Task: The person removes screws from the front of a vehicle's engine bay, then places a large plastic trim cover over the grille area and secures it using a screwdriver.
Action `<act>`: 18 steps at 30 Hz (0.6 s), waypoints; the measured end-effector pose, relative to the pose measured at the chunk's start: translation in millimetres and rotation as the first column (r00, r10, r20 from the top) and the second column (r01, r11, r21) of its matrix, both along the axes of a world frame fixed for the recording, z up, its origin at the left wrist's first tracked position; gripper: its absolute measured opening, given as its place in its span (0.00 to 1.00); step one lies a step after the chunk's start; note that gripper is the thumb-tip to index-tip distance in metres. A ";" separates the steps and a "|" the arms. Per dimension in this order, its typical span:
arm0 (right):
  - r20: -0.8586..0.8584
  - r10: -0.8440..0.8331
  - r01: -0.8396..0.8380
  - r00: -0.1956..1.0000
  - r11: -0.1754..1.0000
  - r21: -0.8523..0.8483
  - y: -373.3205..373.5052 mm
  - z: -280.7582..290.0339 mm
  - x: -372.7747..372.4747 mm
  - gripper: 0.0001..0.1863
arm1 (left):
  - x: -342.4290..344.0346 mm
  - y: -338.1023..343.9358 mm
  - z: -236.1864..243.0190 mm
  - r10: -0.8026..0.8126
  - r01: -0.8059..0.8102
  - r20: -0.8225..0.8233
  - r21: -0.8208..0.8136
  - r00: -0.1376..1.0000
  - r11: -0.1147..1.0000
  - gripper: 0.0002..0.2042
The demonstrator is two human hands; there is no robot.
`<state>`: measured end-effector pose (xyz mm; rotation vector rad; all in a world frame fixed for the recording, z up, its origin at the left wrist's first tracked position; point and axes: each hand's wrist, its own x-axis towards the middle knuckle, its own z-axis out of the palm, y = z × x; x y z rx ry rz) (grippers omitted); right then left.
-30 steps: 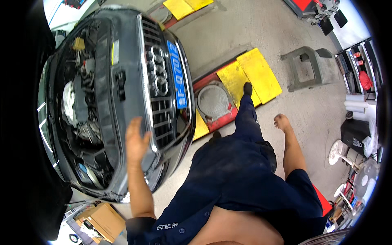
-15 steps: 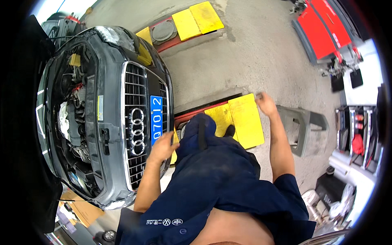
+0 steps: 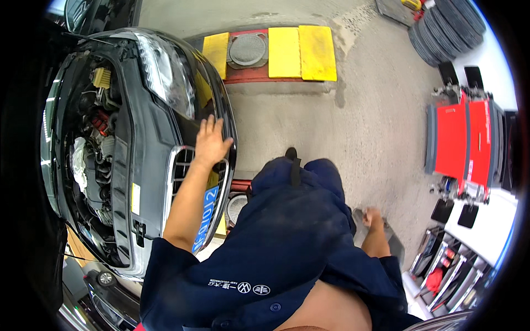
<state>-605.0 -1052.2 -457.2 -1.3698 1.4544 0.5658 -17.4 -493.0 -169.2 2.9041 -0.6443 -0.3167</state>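
My left hand [image 3: 211,144] is stretched out over the front end of a dark car [image 3: 152,127], its fingers spread and nothing in them. It overlaps the top corner of the chrome-edged grille [image 3: 179,156]; whether it touches the bodywork is hard to tell. Beside my forearm is the blue number plate [image 3: 206,215]. The car's engine bay [image 3: 94,165] lies uncovered. Down at my right side, my right hand [image 3: 373,216] hangs with fingers curled and no object visible in it. Behind it stands a grey plastic stand [image 3: 393,243], partly hidden by my arm.
A floor platform with yellow plates [image 3: 301,53] and a round turntable [image 3: 247,49] lies beyond the car's nose. A second turntable [image 3: 237,208] sits near my legs. To the right are a red cabinet [image 3: 461,144], stacked tyres [image 3: 448,33] and a shelf rack [image 3: 441,267].
I have moved along the car's front, away from the near yellow plates. My left hand has risen from beside the plate to the grille's upper corner; my right has dropped to my side.
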 end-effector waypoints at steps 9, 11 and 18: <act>-0.214 0.027 0.005 0.976 0.989 0.148 -97.7 30.4 218.8 0.08 | 242.0 -52.6 53.4 -0.188 -0.816 -0.858 -0.514 0.479 0.266 0.26; -0.121 0.180 -0.173 0.976 0.983 0.067 -193.0 16.5 329.1 0.09 | 256.1 -6.3 -5.1 -0.337 -0.897 -0.848 -0.442 0.410 0.022 0.26; 0.166 0.706 -0.571 0.689 0.669 -0.475 -381.1 92.2 830.5 0.16 | 335.0 17.1 -10.7 0.311 -0.829 -0.854 -0.498 0.417 -0.256 0.25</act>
